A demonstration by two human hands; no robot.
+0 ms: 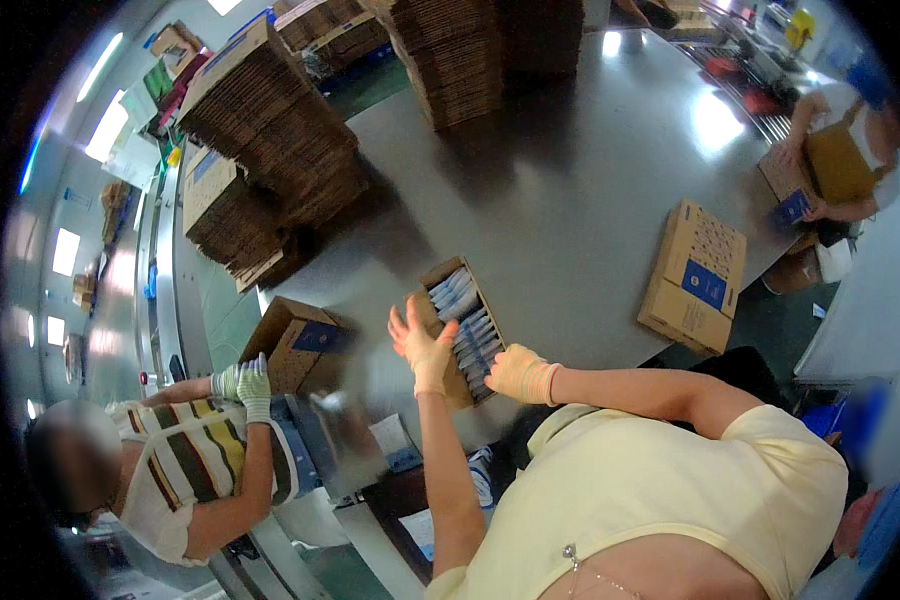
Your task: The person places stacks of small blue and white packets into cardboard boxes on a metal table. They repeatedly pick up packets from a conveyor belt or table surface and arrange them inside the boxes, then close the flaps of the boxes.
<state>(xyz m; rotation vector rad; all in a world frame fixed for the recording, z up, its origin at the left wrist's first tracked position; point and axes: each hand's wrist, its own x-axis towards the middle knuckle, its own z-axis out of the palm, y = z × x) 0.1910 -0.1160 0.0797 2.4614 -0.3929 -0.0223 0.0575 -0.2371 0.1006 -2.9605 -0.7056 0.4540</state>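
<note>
An open cardboard box [429, 270] lies in front of me on the metal table. Inside it stand several white and blue sachets [467, 318] in a packed row. My left hand [423, 348], in a pale glove, is at the box's left side with fingers spread, the thumb reaching over the sachets. In a matching glove, my right hand [523, 376] is closed at the box's near right edge, its fingertips partly hidden against the wall.
Tall stacks of flat cardboard [280, 130] stand at the far left of the metal table [530, 190]. A closed carton [698, 275] lies to the right. One co-worker at left handles a cardboard box [295, 345]; another at right holds a carton [785, 180].
</note>
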